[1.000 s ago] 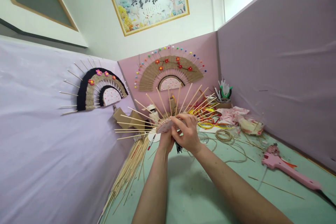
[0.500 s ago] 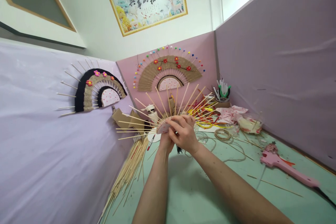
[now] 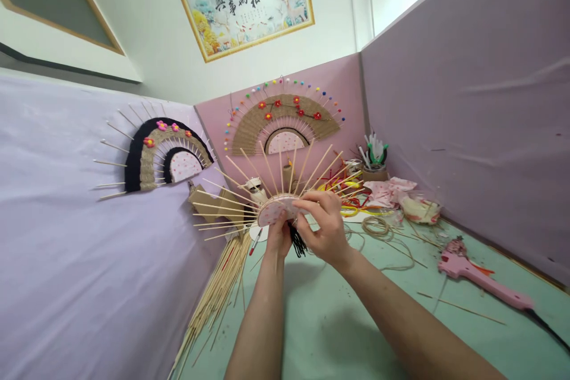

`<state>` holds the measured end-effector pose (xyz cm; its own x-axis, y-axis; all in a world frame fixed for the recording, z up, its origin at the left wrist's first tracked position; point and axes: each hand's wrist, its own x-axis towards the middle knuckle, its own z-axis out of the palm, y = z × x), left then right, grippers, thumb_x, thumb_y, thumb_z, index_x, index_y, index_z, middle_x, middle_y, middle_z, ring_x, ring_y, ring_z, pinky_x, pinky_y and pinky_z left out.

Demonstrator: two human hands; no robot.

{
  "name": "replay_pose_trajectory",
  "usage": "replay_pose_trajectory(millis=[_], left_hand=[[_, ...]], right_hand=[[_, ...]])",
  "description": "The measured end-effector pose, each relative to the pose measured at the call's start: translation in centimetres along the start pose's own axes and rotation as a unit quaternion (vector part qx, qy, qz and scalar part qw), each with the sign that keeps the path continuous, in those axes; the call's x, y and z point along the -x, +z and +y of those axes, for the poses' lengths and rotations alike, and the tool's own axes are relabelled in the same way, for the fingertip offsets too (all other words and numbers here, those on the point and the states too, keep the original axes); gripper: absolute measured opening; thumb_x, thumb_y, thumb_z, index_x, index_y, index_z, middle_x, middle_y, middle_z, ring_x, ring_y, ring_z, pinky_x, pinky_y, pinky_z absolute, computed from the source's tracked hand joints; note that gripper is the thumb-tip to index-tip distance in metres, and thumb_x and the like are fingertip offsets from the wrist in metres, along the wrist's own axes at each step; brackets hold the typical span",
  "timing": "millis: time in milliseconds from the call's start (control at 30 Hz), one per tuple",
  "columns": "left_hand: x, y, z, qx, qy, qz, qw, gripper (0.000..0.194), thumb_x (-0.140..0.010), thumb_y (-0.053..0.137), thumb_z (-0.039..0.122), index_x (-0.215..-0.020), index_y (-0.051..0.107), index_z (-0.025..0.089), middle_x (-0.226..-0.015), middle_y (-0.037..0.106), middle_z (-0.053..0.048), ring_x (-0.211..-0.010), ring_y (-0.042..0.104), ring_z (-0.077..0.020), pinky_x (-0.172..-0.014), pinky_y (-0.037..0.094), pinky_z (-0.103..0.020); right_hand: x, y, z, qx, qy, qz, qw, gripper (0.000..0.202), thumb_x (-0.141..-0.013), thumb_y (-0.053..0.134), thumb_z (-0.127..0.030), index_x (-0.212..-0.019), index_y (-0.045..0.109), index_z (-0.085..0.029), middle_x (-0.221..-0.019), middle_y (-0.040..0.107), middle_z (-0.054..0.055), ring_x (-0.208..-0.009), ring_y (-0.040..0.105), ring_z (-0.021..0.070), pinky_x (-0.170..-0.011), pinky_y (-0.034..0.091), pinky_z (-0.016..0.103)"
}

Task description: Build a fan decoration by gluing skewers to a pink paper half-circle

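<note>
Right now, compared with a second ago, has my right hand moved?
Yes, slightly: your right hand has shifted rightward in the view, nearer the coil of twine that lies unmoved on the table.

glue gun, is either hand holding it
No, the glue gun lies on the table, apart from the left hand and right hand.

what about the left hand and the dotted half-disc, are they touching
Touching. The head view shows the left hand at the lower edge of the dotted half-disc, its thumb lying over the front face.
</note>
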<state>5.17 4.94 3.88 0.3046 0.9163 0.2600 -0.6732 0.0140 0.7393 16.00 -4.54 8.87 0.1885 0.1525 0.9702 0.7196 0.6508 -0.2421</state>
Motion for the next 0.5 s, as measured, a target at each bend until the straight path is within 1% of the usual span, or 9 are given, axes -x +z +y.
replay_pose_trajectory(millis=[67, 133, 267, 300, 333, 400, 433, 467, 500], left_hand=[[-0.2, -0.3, -0.2, 0.034, 0.005, 0.029, 0.999, 0.034, -0.069, 0.081, 0.031, -0.096, 0.067, 0.017, -0.099, 0.070, -0.005, -0.096, 0.066, -0.0175, -0.096, 0.048, -0.032], [-0.3, -0.5, -0.4, 0.064, -0.008, 0.046, 0.997, 0.033, -0.066, 0.084, 0.027, -0.092, 0.066, 0.017, -0.092, 0.071, -0.003, -0.087, 0.067, -0.0162, -0.091, 0.052, -0.033], [-0.4, -0.7, -0.7, 0.098, -0.035, 0.064, 0.992, 0.028, -0.064, 0.084, 0.023, -0.084, 0.065, 0.016, -0.083, 0.070, -0.003, -0.080, 0.067, -0.0161, -0.084, 0.057, -0.034], [-0.4, -0.7, -0.7, 0.103, -0.035, 0.066, 0.992, 0.027, -0.065, 0.083, 0.022, -0.084, 0.065, 0.016, -0.083, 0.070, -0.003, -0.079, 0.067, -0.0160, -0.083, 0.057, -0.034], [-0.4, -0.6, -0.8, 0.107, -0.034, 0.067, 0.991, 0.026, -0.066, 0.082, 0.021, -0.085, 0.064, 0.016, -0.083, 0.070, -0.003, -0.079, 0.067, -0.0159, -0.083, 0.057, -0.033], [-0.4, -0.6, -0.8, 0.112, -0.031, 0.068, 0.991, 0.025, -0.069, 0.080, 0.019, -0.088, 0.064, 0.017, -0.085, 0.071, -0.003, -0.081, 0.067, -0.0158, -0.084, 0.057, -0.033], [-0.3, -0.5, -0.8, 0.112, -0.031, 0.067, 0.991, 0.025, -0.069, 0.080, 0.019, -0.089, 0.064, 0.017, -0.086, 0.071, -0.003, -0.083, 0.068, -0.0162, -0.086, 0.057, -0.034], [-0.3, -0.4, -0.9, 0.111, -0.033, 0.066, 0.991, 0.025, -0.070, 0.079, 0.018, -0.090, 0.064, 0.017, -0.088, 0.071, -0.004, -0.085, 0.068, -0.0168, -0.087, 0.057, -0.035], [-0.4, -0.4, -0.9, 0.108, -0.035, 0.066, 0.991, 0.024, -0.070, 0.079, 0.017, -0.090, 0.064, 0.017, -0.089, 0.071, -0.004, -0.086, 0.068, -0.0170, -0.088, 0.056, -0.036]], right_hand=[[0.0, -1.5, -0.1, -0.009, 0.000, -0.010, 1.000, 0.022, -0.085, 0.057, -0.013, -0.102, 0.067, -0.022, -0.096, 0.065, 0.006, -0.092, 0.059, 0.0216, -0.085, 0.045, 0.042], [0.5, -3.6, -0.1, -0.018, -0.002, -0.024, 1.000, 0.026, -0.085, 0.057, -0.009, -0.106, 0.065, -0.022, -0.095, 0.065, 0.006, -0.092, 0.060, 0.0205, -0.084, 0.047, 0.040], [2.6, -9.6, -0.3, 0.002, 0.003, -0.046, 0.999, 0.036, -0.083, 0.061, -0.005, -0.113, 0.062, -0.024, -0.094, 0.065, 0.006, -0.086, 0.063, 0.0198, -0.076, 0.051, 0.037], [3.1, -11.4, -0.3, 0.018, 0.006, -0.030, 0.999, 0.036, -0.082, 0.063, -0.006, -0.112, 0.063, -0.025, -0.093, 0.066, 0.006, -0.084, 0.063, 0.0204, -0.073, 0.051, 0.037], [3.5, -13.2, -0.3, 0.052, 0.009, 0.006, 0.999, 0.033, -0.080, 0.065, -0.008, -0.108, 0.064, -0.027, -0.090, 0.066, 0.006, -0.080, 0.063, 0.0205, -0.071, 0.050, 0.037], [3.9, -16.6, 0.2, 0.125, 0.037, 0.073, 0.989, 0.021, -0.078, 0.071, -0.016, -0.095, 0.066, -0.028, -0.080, 0.064, 0.005, -0.068, 0.061, 0.0196, -0.062, 0.047, 0.037], [3.9, -18.1, 0.6, 0.154, 0.047, 0.124, 0.979, 0.015, -0.075, 0.075, -0.022, -0.086, 0.066, -0.028, -0.072, 0.061, 0.004, -0.061, 0.058, 0.0185, -0.059, 0.044, 0.036], [3.8, -19.4, 1.2, 0.175, 0.042, 0.185, 0.966, 0.016, -0.072, 0.078, -0.028, -0.080, 0.064, -0.028, -0.066, 0.057, 0.002, -0.057, 0.055, 0.0174, -0.057, 0.043, 0.036], [3.7, -20.5, 1.8, 0.195, 0.065, 0.221, 0.953, 0.019, -0.071, 0.080, -0.034, -0.075, 0.063, -0.028, -0.067, 0.057, 0.002, -0.058, 0.055, 0.0177, -0.059, 0.043, 0.036]])
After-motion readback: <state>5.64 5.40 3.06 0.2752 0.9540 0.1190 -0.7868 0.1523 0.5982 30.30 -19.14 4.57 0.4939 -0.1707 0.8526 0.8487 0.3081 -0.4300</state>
